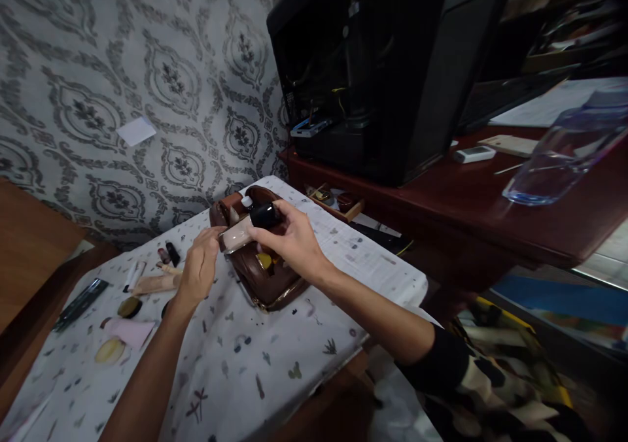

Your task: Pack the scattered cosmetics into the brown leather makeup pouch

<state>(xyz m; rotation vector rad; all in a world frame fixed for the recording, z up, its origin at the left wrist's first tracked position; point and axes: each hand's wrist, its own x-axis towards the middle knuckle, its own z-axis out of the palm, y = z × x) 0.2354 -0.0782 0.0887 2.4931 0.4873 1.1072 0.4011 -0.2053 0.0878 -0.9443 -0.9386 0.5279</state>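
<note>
A glass bottle of pale pink liquid (238, 234) with a black cap is held tilted above an open brown bag (272, 286). My right hand (294, 239) grips it around the cap end, thumb underneath. At its base end, the fingers of my left hand (200, 262) are closed against the glass. Inside the bag, a white-capped item (246, 202) and a yellow round item (264, 261) show; the rest is partly hidden by the bottle and my right hand.
Left on the patterned cloth (275, 363) lie a pink tube (128, 332), a yellowish round item (109, 350), a dark palette (81, 305) and several tubes. Behind is a red-brown desk (495, 200) bearing a black computer case (353, 89) and water bottle (559, 157).
</note>
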